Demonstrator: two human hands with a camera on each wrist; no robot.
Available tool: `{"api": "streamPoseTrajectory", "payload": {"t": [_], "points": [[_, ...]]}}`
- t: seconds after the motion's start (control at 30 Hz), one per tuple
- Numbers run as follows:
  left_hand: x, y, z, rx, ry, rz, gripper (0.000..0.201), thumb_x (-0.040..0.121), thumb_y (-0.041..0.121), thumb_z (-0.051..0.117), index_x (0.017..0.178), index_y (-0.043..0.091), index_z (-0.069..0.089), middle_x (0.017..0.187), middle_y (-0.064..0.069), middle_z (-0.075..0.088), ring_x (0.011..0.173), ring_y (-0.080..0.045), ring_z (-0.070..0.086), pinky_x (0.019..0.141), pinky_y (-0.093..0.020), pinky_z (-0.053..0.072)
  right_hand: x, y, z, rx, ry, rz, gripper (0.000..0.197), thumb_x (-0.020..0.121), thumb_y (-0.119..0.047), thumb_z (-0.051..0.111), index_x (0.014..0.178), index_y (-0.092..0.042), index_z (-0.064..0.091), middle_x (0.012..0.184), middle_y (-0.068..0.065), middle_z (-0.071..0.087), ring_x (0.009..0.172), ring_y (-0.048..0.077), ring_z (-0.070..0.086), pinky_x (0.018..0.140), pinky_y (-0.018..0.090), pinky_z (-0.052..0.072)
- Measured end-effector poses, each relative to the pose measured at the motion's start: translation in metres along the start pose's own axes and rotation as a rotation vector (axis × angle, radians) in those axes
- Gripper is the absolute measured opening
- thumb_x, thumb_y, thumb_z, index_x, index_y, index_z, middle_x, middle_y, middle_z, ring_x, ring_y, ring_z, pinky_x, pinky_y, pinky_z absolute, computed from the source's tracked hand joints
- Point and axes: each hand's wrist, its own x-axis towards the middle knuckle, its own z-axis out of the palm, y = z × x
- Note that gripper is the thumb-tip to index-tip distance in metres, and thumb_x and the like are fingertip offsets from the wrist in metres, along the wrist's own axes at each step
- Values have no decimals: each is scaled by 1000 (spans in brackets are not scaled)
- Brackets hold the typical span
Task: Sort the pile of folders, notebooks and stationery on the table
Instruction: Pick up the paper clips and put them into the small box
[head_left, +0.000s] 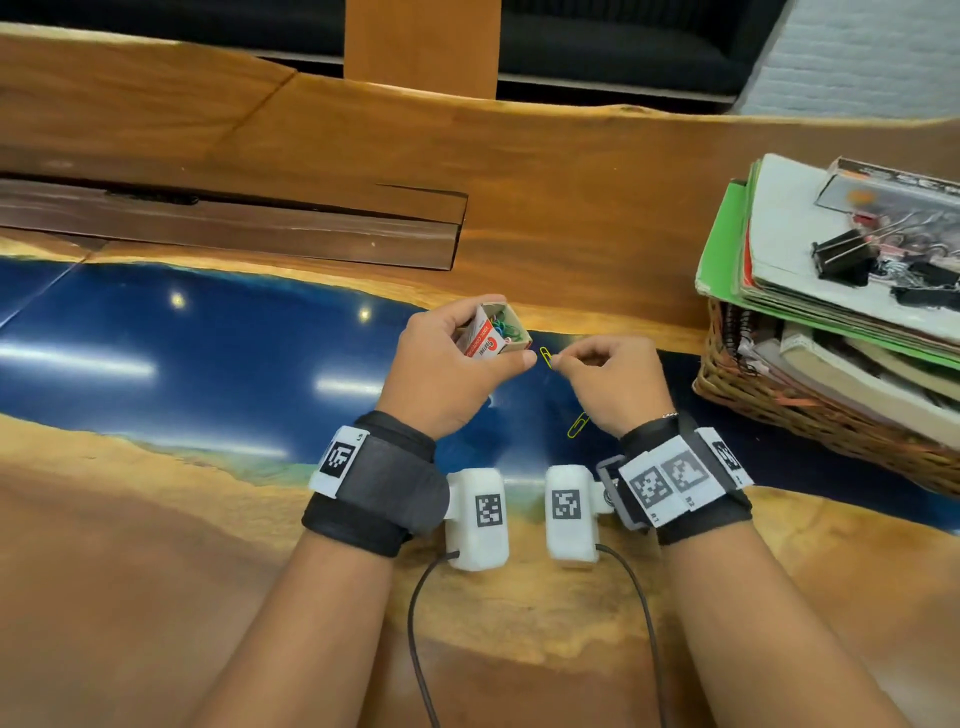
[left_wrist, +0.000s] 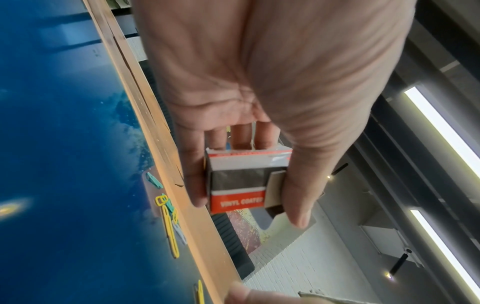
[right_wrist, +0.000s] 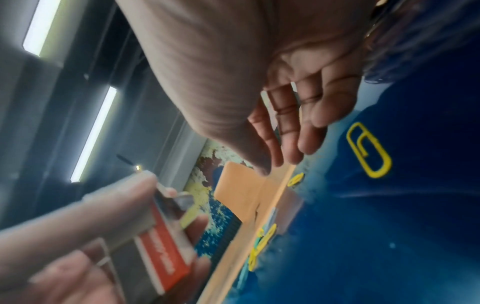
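Here a long wooden table (head_left: 571, 208) with a glossy blue resin band (head_left: 208, 353) fills the head view, its far live edge running wavy from left to right and a dark recessed wooden strip (head_left: 228, 228) set along the left half. At the right edge a wicker basket (head_left: 779, 410) holds notebooks and books, and a stack of folders (head_left: 810, 260) topped with black binder clips (head_left: 841, 257) lies over it, overhanging the rim. The blue band to the left of the hands lies open, well apart from the basket. The left hand (head_left: 447, 374) is lifted above the blue band with its fingers and thumb curled round a small open box of coloured paper clips (head_left: 493, 332), mouth tilted up. Just beside it, the right hand (head_left: 613, 379) pinches a yellow paper clip (head_left: 545, 357) between thumb and fingertip, close to the box mouth. Another yellow paper clip (head_left: 577, 425) lies loose on the blue resin near the right wrist, and a few more coloured clips (left_wrist: 168, 218) lie at the resin's edge.
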Motion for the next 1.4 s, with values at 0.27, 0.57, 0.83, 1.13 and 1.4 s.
{"api": "streamPoseTrajectory", "payload": {"t": [0.27, 0.57, 0.83, 1.13, 1.4], "points": [[1, 1, -6, -8, 22, -3, 54, 70, 23, 87, 120, 22, 67, 101, -2, 70, 94, -17, 67, 81, -43, 60, 27, -34, 15, -419, -61, 191, 15, 79, -23, 76, 80, -9, 69, 78, 8, 67, 68, 25, 61, 52, 24, 41], [0, -1, -1, -12, 4, -16, 52, 70, 20, 87, 117, 23, 67, 98, 0, 71, 91, -15, 67, 81, -43, 60, 25, -38, 12, -511, -127, 188, 18, 84, -17, 66, 74, -2, 61, 67, 9, 56, 58, 25, 51, 45, 26, 34], [-3, -2, 6, 38, -40, 6, 48, 67, 24, 87, 111, 24, 68, 96, 0, 72, 91, -18, 68, 82, -43, 59, 0, -27, -1, 110, -50, 56, 9, 79, -3, 67, 77, -11, 62, 63, 7, 63, 49, 16, 58, 51, 29, 53], [-6, -2, 18, 54, -85, 44, 53, 64, 24, 88, 113, 18, 68, 98, -1, 72, 92, -17, 68, 83, -31, 57, -27, -34, -15, 536, 103, -140, 19, 85, 4, 69, 78, -12, 62, 66, 6, 64, 54, 9, 65, 44, 19, 48], [-6, -2, 18, 64, -120, 37, 50, 69, 17, 88, 115, 20, 69, 100, 1, 72, 92, -14, 67, 82, -26, 55, -23, -29, -14, 398, 218, -284, 22, 80, -4, 74, 73, -21, 63, 68, 6, 66, 65, 26, 68, 53, 33, 56]]}}
